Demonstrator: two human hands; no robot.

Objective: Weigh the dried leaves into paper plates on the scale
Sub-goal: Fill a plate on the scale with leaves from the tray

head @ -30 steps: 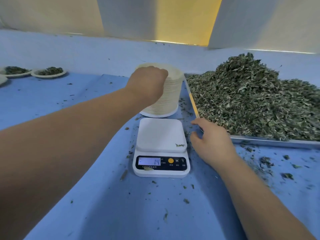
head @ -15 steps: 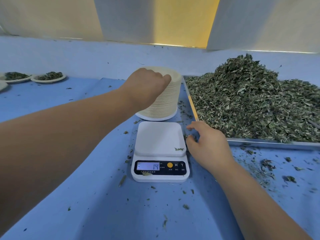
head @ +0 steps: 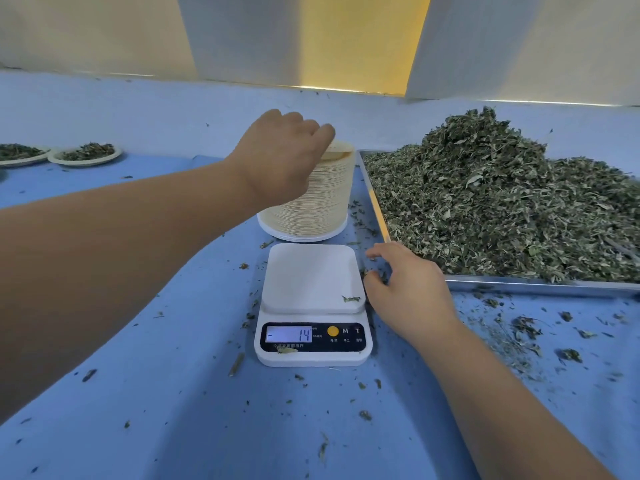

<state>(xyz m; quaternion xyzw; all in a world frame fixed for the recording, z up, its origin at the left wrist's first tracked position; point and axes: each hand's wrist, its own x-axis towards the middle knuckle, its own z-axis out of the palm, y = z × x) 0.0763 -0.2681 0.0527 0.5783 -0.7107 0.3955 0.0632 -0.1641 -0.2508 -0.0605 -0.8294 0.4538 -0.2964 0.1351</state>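
Where left hand tops plate stack: grip hidden — cannot tell.
Right hand: loosely spread.
Scale display: "- 14".

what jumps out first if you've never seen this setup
The big heap of dried leaves on the metal tray at right dominates. In the centre sits a white scale showing minus 14. Behind it, the left hand curls over a tall stack of paper plates.

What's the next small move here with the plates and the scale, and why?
Likely lift the top plate with the left hand and set it on the scale: that hand curls over the stack, and the scale holds no plate and reads minus 14.
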